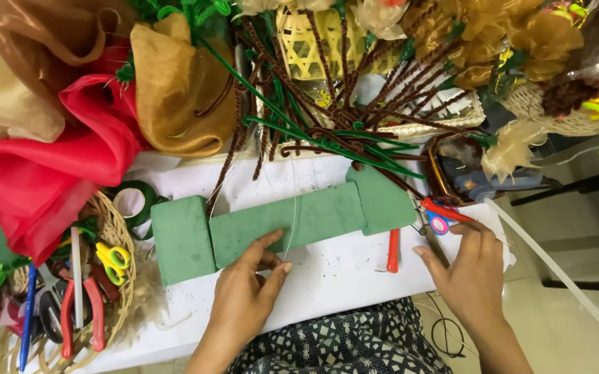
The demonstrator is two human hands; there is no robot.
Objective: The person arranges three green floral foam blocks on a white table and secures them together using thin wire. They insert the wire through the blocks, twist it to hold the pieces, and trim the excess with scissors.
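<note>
left hand (247, 287) fingers spread, pressing the near edge of the green foam block (285, 221) mid-table; right hand (469, 273) flat, fingers together, beside the red-handled pliers (427, 221) at right.

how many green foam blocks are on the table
3. One block at the left end, a long middle block under the left hand, and one at the right end, partly under pipe cleaners. More may be hidden.

Far left, red fabric (50, 166) and gold fabric (175, 90) lie bunched. Near left, a wicker basket (121, 239) holds yellow scissors (113, 262) and what look like red-handled pliers (81, 312). Brown and green pipe cleaners (327, 118) spread across the far middle.
</note>
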